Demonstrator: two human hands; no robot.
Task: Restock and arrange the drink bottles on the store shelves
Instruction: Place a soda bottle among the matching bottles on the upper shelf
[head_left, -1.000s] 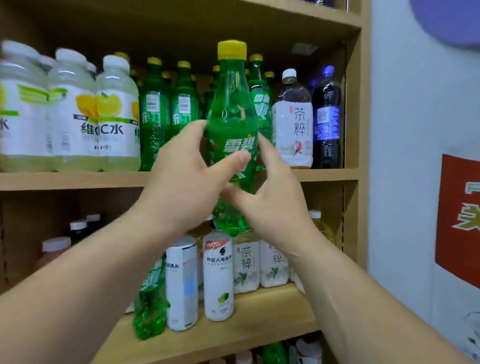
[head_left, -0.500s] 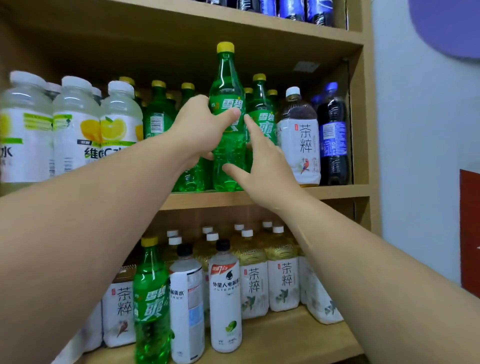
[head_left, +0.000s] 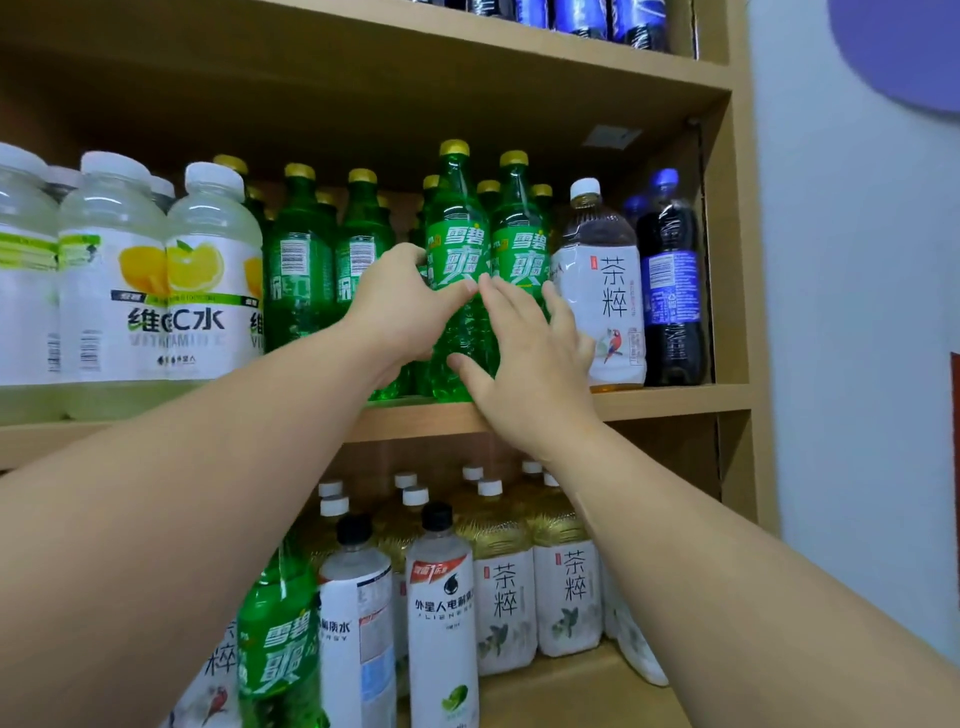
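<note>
A green soda bottle (head_left: 457, 244) with a yellow cap stands upright at the front of the middle shelf (head_left: 675, 399), in the row of like green bottles. My left hand (head_left: 397, 306) grips it from the left, thumb across its label. My right hand (head_left: 524, 358) lies against its right side with fingers nearly straight. Those fingertips reach onto the neighbouring green bottle (head_left: 519, 244), and the thumb touches the lower body of the held one.
Large lemon-drink bottles (head_left: 208, 291) fill the shelf's left; a tea bottle (head_left: 602, 291) and a dark blue-labelled bottle (head_left: 670, 291) stand to the right by the side panel. Below are tea bottles (head_left: 566, 587), a white bottle (head_left: 441, 613) and a green one (head_left: 280, 654).
The green bottle went from held out in front of the shelves up and back onto the middle shelf. It now stands in the row beside the other green bottles, both hands still on it.
</note>
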